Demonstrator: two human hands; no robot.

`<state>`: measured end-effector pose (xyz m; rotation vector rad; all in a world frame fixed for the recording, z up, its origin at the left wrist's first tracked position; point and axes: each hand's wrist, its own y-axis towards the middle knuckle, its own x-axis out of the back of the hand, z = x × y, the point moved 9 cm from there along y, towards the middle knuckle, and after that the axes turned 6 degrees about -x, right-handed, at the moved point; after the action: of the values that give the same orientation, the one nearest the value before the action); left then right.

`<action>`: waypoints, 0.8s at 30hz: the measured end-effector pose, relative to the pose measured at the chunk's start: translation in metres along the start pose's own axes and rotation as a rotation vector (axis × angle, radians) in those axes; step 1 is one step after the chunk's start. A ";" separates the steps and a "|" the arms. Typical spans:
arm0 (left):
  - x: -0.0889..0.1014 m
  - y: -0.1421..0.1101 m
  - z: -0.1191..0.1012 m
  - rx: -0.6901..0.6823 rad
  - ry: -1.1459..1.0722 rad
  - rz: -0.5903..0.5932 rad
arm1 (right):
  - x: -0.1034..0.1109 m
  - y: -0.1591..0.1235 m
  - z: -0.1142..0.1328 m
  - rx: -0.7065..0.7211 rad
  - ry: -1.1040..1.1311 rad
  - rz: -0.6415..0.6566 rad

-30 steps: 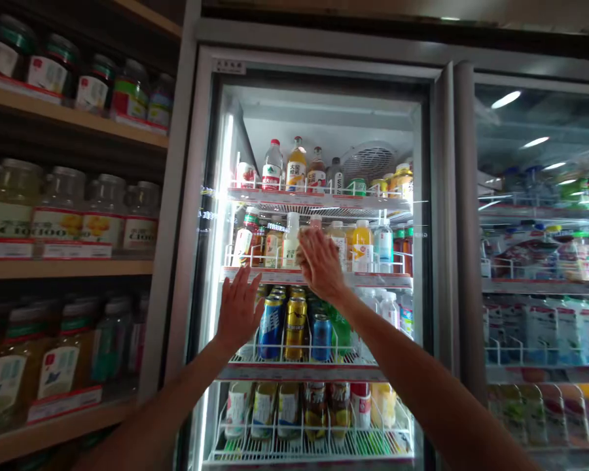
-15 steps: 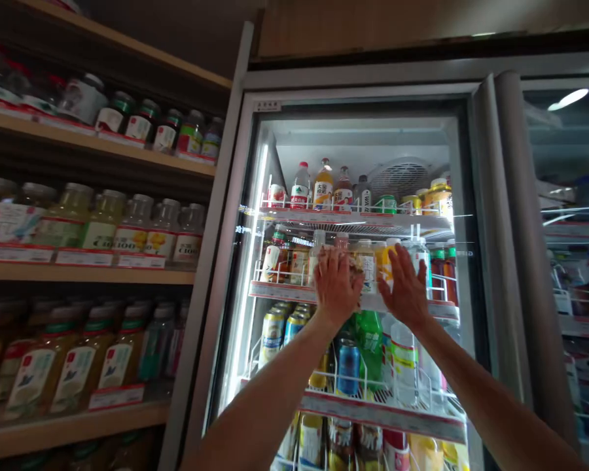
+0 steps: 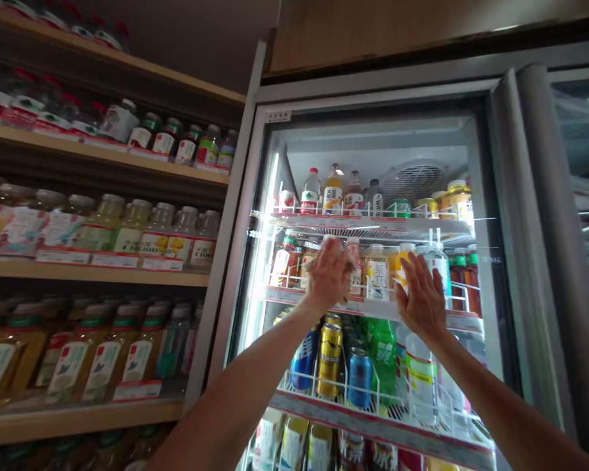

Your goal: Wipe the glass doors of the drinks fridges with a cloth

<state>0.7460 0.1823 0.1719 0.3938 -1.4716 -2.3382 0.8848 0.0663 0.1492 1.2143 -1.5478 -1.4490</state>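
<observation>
Site is a shop: price labels (image 3: 137, 390) line wooden shelves (image 3: 78, 415) of drink bottles (image 3: 103, 363), beside a lit glass-door refrigerator (image 3: 373, 92) displaying soda bottles (image 3: 383, 347) and cans (image 3: 330, 363).

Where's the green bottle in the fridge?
Head view, right of centre: the green bottle stands on the third shelf down in the fridge, between a blue can and a clear bottle, lower left of the right hand.
</observation>
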 end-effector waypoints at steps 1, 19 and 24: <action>-0.011 0.000 -0.027 -0.158 -0.049 0.073 | 0.000 0.001 -0.002 0.014 0.010 0.007; 0.014 0.017 0.043 -0.021 -0.017 0.022 | 0.010 0.004 -0.037 -0.070 -0.089 0.006; 0.032 0.015 0.079 0.286 0.077 -0.182 | 0.011 0.004 -0.036 -0.067 -0.106 -0.005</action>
<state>0.6869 0.2260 0.2173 0.7113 -1.8045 -2.2187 0.9136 0.0437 0.1574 1.1189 -1.5536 -1.5780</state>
